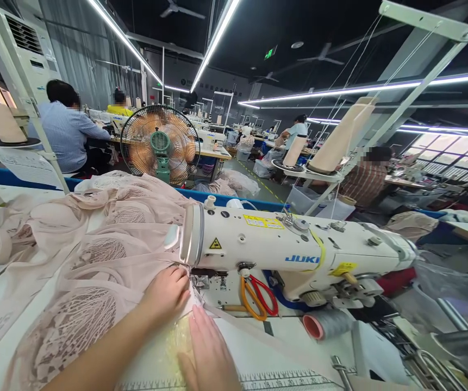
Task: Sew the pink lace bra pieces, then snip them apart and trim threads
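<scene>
A white JUKI sewing machine stands in front of me, its needle end facing left. My left hand is beside the needle area, fingers curled onto beige fabric there. Closer to me, my right hand lies with its fingers stretched out on the work beneath the needle. A pale yellowish piece shows between the two hands. Beige lace garments are heaped to the left and run up to the needle. From near my right hand, a narrow beige strip trails off rightward.
Scissors with orange and red handles lie under the machine arm. A grey thread spool rests to the right. Along the front runs a ruler tape. Behind the table are a large fan, thread cones and several people at other machines.
</scene>
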A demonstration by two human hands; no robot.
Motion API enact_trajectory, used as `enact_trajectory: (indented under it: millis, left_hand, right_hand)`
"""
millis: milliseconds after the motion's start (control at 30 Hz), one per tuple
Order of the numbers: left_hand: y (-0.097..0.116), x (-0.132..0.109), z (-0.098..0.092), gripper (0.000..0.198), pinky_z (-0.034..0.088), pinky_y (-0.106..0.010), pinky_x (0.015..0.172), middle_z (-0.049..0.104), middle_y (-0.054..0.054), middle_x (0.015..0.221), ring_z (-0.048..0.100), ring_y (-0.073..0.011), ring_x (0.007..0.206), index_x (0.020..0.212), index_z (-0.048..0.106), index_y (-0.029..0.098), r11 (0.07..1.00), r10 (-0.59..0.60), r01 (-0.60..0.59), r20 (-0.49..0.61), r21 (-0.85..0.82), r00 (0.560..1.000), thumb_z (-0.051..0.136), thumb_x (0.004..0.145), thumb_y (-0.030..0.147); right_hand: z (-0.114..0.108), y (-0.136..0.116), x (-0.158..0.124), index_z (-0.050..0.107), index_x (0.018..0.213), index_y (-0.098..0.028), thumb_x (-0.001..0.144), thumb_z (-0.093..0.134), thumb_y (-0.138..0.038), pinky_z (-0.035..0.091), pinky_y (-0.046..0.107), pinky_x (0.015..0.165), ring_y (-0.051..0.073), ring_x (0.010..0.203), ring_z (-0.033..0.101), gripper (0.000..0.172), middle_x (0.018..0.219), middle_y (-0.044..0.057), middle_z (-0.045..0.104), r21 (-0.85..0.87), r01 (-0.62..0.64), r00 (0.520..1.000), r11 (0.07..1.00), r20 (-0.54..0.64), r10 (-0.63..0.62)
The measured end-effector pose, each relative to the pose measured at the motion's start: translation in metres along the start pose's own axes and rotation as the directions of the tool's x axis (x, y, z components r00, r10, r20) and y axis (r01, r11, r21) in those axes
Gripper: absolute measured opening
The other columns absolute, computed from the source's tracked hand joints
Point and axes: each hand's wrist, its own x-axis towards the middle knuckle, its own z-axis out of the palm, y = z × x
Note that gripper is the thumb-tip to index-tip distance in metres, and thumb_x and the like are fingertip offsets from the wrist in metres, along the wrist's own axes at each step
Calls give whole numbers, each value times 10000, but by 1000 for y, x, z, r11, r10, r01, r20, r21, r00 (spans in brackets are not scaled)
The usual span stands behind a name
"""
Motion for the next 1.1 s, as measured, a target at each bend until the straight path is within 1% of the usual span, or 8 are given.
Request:
enact_trajectory:
  millis: [133, 333, 433, 500, 567, 667, 900, 1100]
  left_hand:
    - [3, 6, -5, 147, 470, -417, 801, 637, -106, 918, 559, -283, 940, 811, 628, 169, 999, -25, 25, -6, 22, 1000, 495, 850, 218]
    - [7, 6, -17, 190, 472, -429, 813, 660, -108, 928, 572, -281, 953, 781, 651, 156, 999, -18, 18, 5, 51, 1000, 472, 843, 151]
    - [8, -5, -21, 213, 449, -428, 894, 679, -103, 1010, 572, -271, 1019, 800, 675, 155, 996, 74, -75, 29, 51, 997, 468, 835, 117]
    - [7, -16, -20, 210, 408, -448, 968, 672, -91, 1106, 558, -272, 1086, 928, 682, 168, 981, 188, -190, 55, 34, 981, 492, 840, 154]
    - [4, -27, -16, 279, 369, -479, 1015, 639, -81, 1207, 531, -279, 1154, 1087, 643, 191, 957, 287, -290, 88, 24, 954, 503, 845, 174]
    - [-7, -35, -8, 390, 377, -480, 1019, 577, -81, 1312, 505, -277, 1203, 1227, 563, 205, 932, 357, -363, 126, 24, 926, 480, 854, 127]
    - [-33, -16, -2, 412, 435, -482, 981, 566, -108, 1323, 513, -292, 1206, 1280, 528, 210, 877, 479, -472, 114, -85, 870, 471, 881, 128]
    - [-47, -4, -4, 427, 440, -494, 966, 556, -107, 1336, 530, -295, 1186, 1307, 503, 213, 861, 501, -508, 159, 7, 851, 431, 899, 111]
  right_hand:
    - [-5, -5, 3, 503, 1299, -77, 852, 508, -296, 498, 451, 958, 335, 1223, 491, 498, 1362, 172, 489, -32, -2, 998, 999, -56, 1]
    - [-7, -3, 3, 504, 1299, -72, 895, 497, -352, 513, 411, 941, 314, 1205, 515, 491, 1343, 169, 512, -52, 51, 991, 997, -123, -58]
    - [-5, 0, 2, 482, 1323, -80, 886, 510, -313, 495, 396, 962, 302, 1234, 488, 496, 1370, 152, 489, -33, 48, 988, 998, -145, -52]
    - [-4, 1, 1, 463, 1342, -91, 874, 520, -282, 471, 381, 990, 290, 1262, 458, 509, 1401, 131, 456, -19, 50, 991, 999, -126, -52]
    - [-3, 2, 0, 453, 1352, -97, 869, 522, -270, 456, 368, 1006, 280, 1274, 444, 517, 1415, 117, 441, -18, 45, 993, 999, -107, -47]
    - [-4, 2, 0, 452, 1352, -95, 856, 527, -263, 461, 358, 998, 273, 1261, 462, 530, 1403, 113, 457, -33, 25, 995, 999, -98, -28]
    - [-9, 2, 3, 484, 1322, -73, 796, 550, -218, 432, 340, 1023, 263, 1258, 467, 550, 1395, 123, 465, -36, 22, 996, 999, -82, -24]
    - [-12, 0, 8, 523, 1298, -70, 782, 572, -231, 421, 333, 1028, 279, 1249, 475, 543, 1396, 126, 457, -14, -11, 1000, 1000, 4, 11]
